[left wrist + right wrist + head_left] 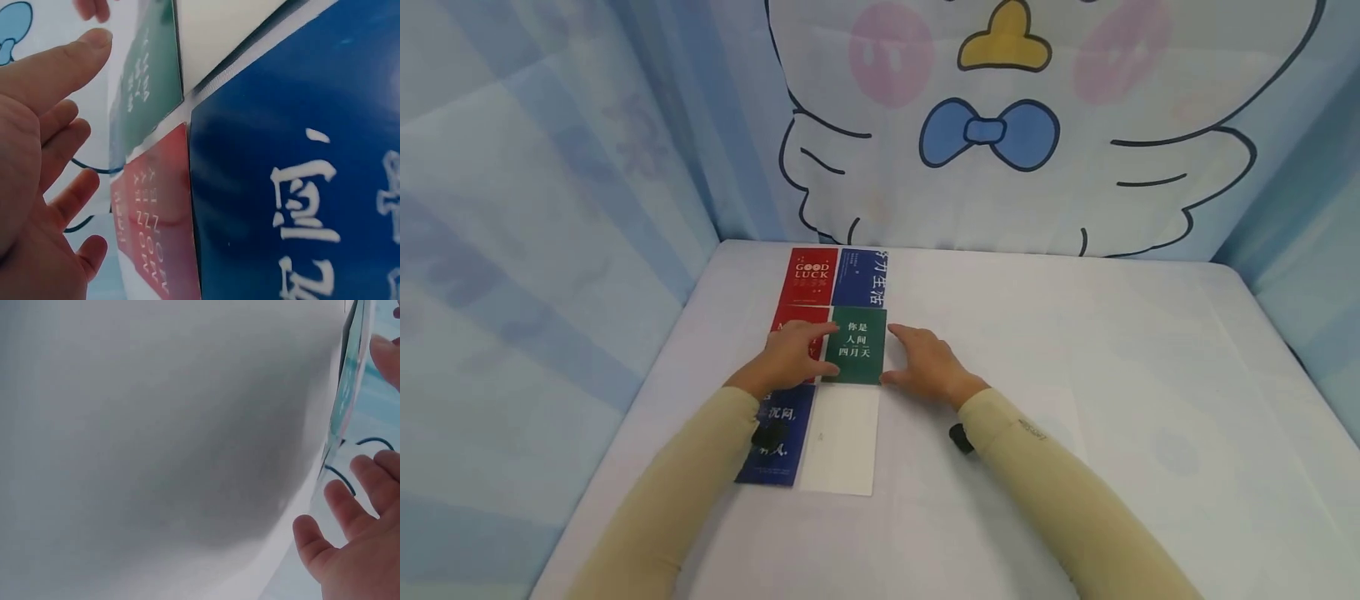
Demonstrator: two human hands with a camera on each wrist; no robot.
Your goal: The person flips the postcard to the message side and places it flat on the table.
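A green card [859, 346] with white Chinese characters lies flat on the table, in the right column of a block of cards. My left hand [786, 357] is over the red card [156, 219] beside it, thumb and fingertips by the green card's left edge. Across from it my right hand [928, 362] is at the green card's right edge, thumb and fingers apart. Whether either hand touches the card is hard to tell. In the wrist views, the fingers of both hands are spread and loosely bent, with nothing held.
Behind the green card lie a red GOOD LUCK card [810, 279] and a blue card [859, 277]. Nearer me are a dark blue card [782, 450], partly under my left wrist, and a cream card [838, 442]. The white table [1120, 417] stretches right; patterned curtains [550, 208] surround it.
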